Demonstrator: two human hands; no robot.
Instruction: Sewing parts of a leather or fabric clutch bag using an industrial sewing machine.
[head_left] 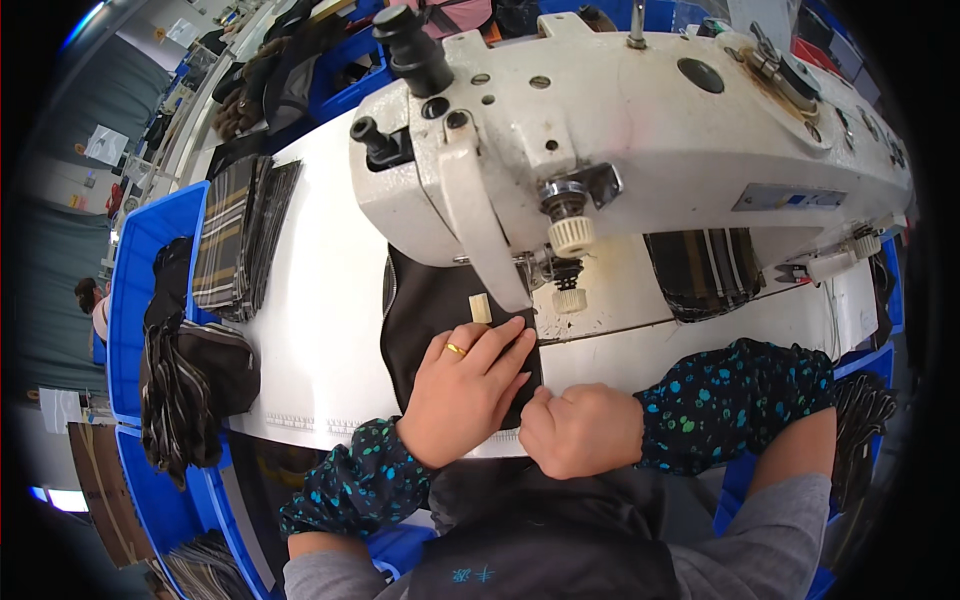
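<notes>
A black fabric piece [425,290] with a zipper along its left edge lies on the white sewing table, its far end under the head of a sewing machine [620,120]. My left hand [465,385] rests on this fabric, fingers stretched out toward the needle area, a ring on one finger. Just ahead of those fingers a small cream-coloured block [480,308] sits on the fabric. At the fabric's near right edge, my right hand [583,430] is closed, with the edge apparently pinched between thumb and fingers. The needle itself is hidden behind the machine's white lever.
Plaid fabric pieces lie stacked [232,240] on the table's left. More plaid fabric [705,272] sits beneath the machine arm, with small snips [793,273] beside it. A blue bin [128,300] at the left edge has dark fabric pieces [190,375] hanging over its side.
</notes>
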